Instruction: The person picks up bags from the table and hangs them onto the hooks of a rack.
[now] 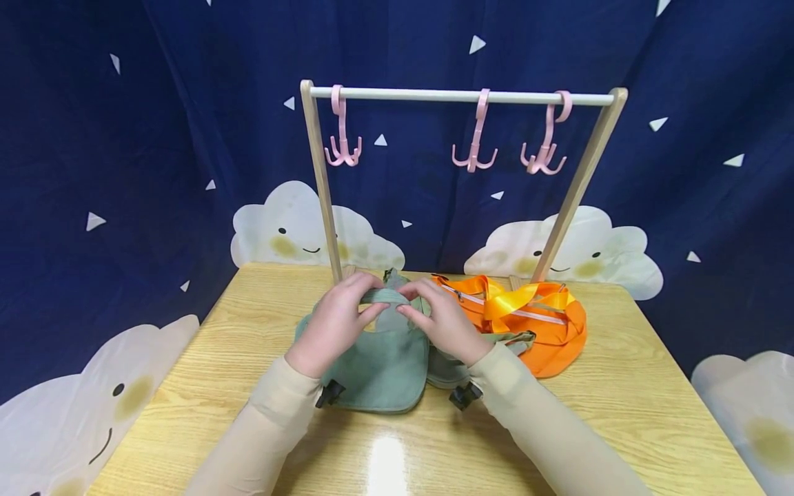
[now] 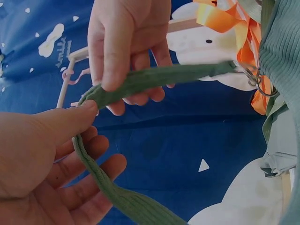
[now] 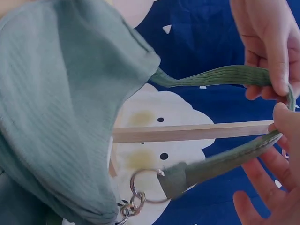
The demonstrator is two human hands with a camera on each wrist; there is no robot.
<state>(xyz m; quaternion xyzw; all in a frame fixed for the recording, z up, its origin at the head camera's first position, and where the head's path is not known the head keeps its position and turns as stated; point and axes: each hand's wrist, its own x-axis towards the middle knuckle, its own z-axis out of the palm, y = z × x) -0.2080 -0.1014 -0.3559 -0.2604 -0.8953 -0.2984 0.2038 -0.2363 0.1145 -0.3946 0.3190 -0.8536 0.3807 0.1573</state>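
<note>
A sage-green corduroy bag (image 1: 381, 375) is at the middle of the table, with its strap (image 1: 384, 296) raised in a loop. My left hand (image 1: 341, 320) pinches the strap near its top between thumb and fingers. Close beside it, my right hand (image 1: 446, 320) also pinches the strap, its thumb on the near side. In the right wrist view, metal rings (image 3: 150, 185) join one strap end to the bag body (image 3: 70, 93). The left wrist view has the left thumb (image 2: 70, 122) on the bend of the strap, with the right hand (image 2: 126, 42) just above.
An orange bag (image 1: 558, 344) with yellow-orange ribbon straps lies on the right, and a grey-green bag (image 1: 446, 368) is partly hidden under my right arm. Behind stands a wooden rack with a white rail (image 1: 403, 94) bearing pink hooks (image 1: 476, 138). A dark blue curtain hangs behind.
</note>
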